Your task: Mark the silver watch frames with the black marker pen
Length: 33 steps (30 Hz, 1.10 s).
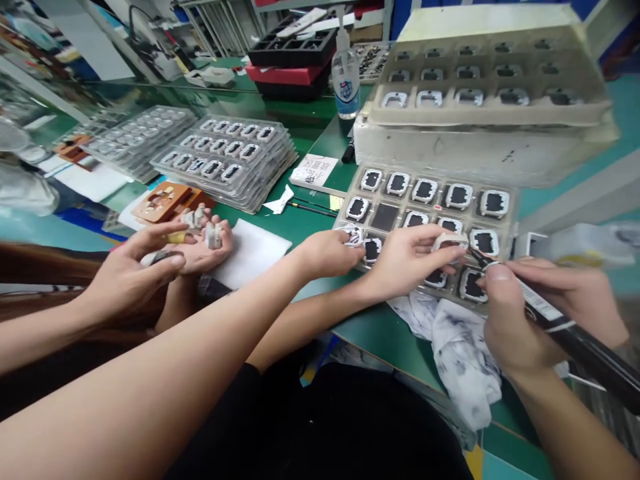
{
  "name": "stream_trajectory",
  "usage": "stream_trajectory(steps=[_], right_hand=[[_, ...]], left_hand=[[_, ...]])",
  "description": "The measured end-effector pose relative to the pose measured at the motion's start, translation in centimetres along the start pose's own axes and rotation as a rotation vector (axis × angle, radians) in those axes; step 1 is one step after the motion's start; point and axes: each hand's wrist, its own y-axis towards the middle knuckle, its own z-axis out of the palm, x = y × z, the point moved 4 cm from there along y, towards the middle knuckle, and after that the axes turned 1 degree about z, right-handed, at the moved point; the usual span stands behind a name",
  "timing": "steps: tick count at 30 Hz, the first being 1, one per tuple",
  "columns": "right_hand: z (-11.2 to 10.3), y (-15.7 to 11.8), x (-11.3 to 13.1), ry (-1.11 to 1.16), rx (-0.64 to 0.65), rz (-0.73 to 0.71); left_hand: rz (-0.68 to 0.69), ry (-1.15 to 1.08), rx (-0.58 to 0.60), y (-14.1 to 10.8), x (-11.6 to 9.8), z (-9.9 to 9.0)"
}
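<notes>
My left hand [407, 260] pinches a small white rounded-square frame [450, 241] above the front part of a clear plastic tray [434, 212]. In my right hand [520, 313] is a thick black marker pen [543, 310] with a barcode label. Its tip meets the frame's right edge, or comes very close to it. More white frames [459, 195] with dark centres sit in the tray's pockets, and one pocket in the middle row [385, 217] holds none. A co-worker's hand [333, 253] reaches across from the left and grips another frame [351, 235] at the tray's left edge.
Another person's hands [200, 250] hold several pale pieces on the left. Stacked trays [225, 157] stand behind them. A sanitizer bottle [346, 83] and a tilted tray [475, 80] on a white foam block [450, 147] are at the back. A stained cloth [463, 360] hangs over the front edge.
</notes>
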Motion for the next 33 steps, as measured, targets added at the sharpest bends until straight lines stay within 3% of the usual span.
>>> stream_trajectory(steps=[3,7,15,18,22,26,33], right_hand=[[0.0,-0.7,0.7,-0.042,-0.079,-0.058],[0.1,-0.9,0.1,-0.051,0.005,-0.006],[0.0,-1.2,0.2,0.02,-0.143,-0.136],[-0.1,-1.2,0.1,0.01,-0.201,-0.172],[-0.1,-1.0,0.1,0.01,-0.181,-0.214],[-0.1,-0.9,0.2,-0.029,-0.168,-0.257],[-0.1,-1.0,-0.1,-0.024,-0.175,-0.208]], left_hand=[[0.056,0.045,0.017,0.3,0.5,-0.3],[0.137,0.266,-0.017,0.1,0.6,-0.8],[0.318,0.558,0.004,-0.5,-0.7,-0.5],[0.371,0.595,-0.078,0.2,-2.9,-2.4],[0.396,0.794,-0.317,1.4,-6.1,-7.1],[0.363,1.006,-0.476,2.0,-6.8,-10.0],[0.303,1.217,-0.317,1.7,-5.9,-8.1]])
